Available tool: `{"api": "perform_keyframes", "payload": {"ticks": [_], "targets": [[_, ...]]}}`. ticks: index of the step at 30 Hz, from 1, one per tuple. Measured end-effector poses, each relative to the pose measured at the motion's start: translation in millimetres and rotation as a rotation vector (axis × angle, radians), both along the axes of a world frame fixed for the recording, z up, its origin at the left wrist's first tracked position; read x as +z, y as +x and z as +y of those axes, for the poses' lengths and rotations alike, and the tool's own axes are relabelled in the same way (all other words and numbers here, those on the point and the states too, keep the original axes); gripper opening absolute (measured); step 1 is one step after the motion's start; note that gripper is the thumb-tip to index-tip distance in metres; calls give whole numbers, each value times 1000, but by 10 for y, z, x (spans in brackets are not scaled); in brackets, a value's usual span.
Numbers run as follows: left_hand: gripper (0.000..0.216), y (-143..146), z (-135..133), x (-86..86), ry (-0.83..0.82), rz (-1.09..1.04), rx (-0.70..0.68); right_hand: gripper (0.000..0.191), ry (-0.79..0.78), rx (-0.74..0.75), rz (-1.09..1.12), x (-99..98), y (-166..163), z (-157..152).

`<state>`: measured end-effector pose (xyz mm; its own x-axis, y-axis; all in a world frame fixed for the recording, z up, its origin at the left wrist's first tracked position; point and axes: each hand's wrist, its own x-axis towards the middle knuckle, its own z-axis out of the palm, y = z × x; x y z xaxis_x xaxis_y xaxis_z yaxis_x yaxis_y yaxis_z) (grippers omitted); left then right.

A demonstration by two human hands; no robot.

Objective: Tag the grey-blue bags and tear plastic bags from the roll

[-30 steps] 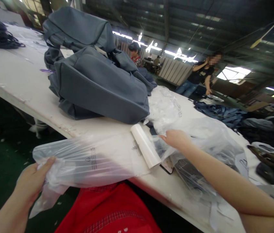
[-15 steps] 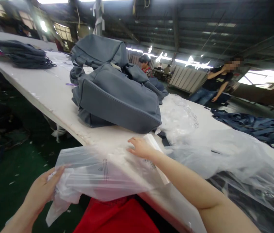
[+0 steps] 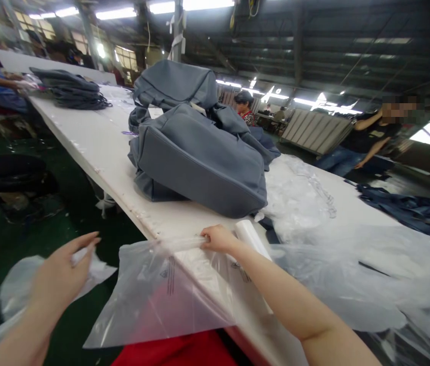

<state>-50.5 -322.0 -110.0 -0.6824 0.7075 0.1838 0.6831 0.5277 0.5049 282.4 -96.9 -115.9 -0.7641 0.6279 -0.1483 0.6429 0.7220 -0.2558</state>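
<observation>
The left hand (image 3: 62, 277) is out past the near edge of the counter (image 3: 93, 142), its forearm rising from the lower left corner, fingers curled and thumb brought up toward the forefinger around a wad of crumpled plastic (image 3: 93, 272) that sticks out on both sides of the fist. The right arm reaches in from the lower right, slanting up and leftward across the counter, and the right hand (image 3: 218, 239) pinches the upper edge of a clear plastic sheet (image 3: 154, 310), knuckles up. The sheet spreads leftward from that grip, its free end out over the counter's edge in front of a red garment (image 3: 177, 351); its long axis runs roughly sideways, with small black printing on it. Just beside the right hand, the white plastic roll (image 3: 251, 236) lies on the counter, its long axis slanting from upper left to lower right, the lower part behind the forearm. Slate-blue bags (image 3: 203, 157) are heaped beyond.
</observation>
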Motion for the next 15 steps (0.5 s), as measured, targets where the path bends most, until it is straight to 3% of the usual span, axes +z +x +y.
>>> {"api": "perform_keyframes", "payload": {"ticks": [3, 6, 10, 15], "targets": [[45, 618, 594, 50, 37, -34, -511, 15, 5, 10, 6, 0, -11, -10], [45, 1036, 1091, -97, 2, -11, -797, 18, 2, 30, 32, 8, -23, -16], [24, 1207, 1363, -241, -110, 19, -832, 16, -32, 18, 81, 57, -19, -1], [36, 1120, 1217, -184, -146, 0, -758, 19, -140, -2, 132, 121, 21, 35]]}}
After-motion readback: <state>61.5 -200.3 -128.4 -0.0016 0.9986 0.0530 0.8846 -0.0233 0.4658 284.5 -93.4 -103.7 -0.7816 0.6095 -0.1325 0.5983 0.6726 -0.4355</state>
